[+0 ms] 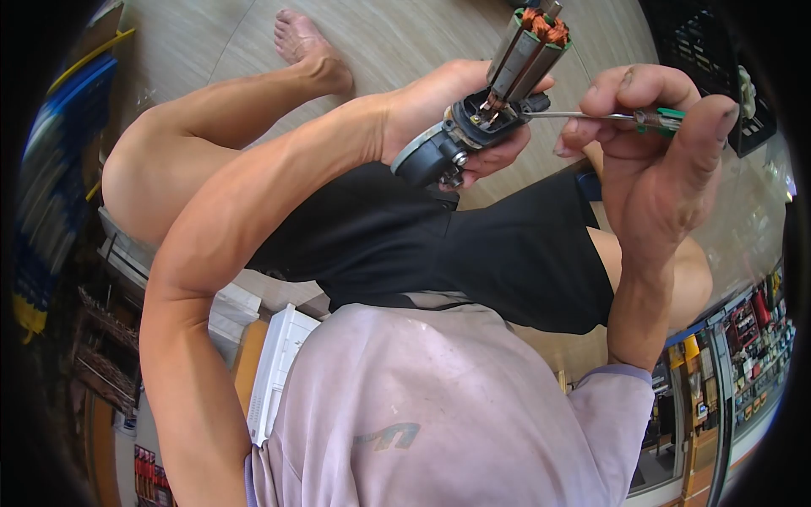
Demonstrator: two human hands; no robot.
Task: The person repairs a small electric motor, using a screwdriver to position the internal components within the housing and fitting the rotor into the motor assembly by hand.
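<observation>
My left hand (427,106) is wrapped round a black gear housing (432,150), which looks like an angle grinder head. From its open end a motor armature (520,66) sticks up at a tilt, with copper windings and a shaft at the far end. My right hand (655,156) pinches a screwdriver (649,121) with a clear and green handle, thumb raised off it. The screwdriver's blade points left and reaches the housing's rim beside the armature's base; exact contact at the tip is too small to tell. The fingers under the housing are partly hidden.
Below the hands are my lap in black shorts (380,228) and the tiled floor (203,51). A black crate (752,110) stands at the right. Shelves with tools (752,355) line the lower right, and a white plastic case (283,355) is by my left side.
</observation>
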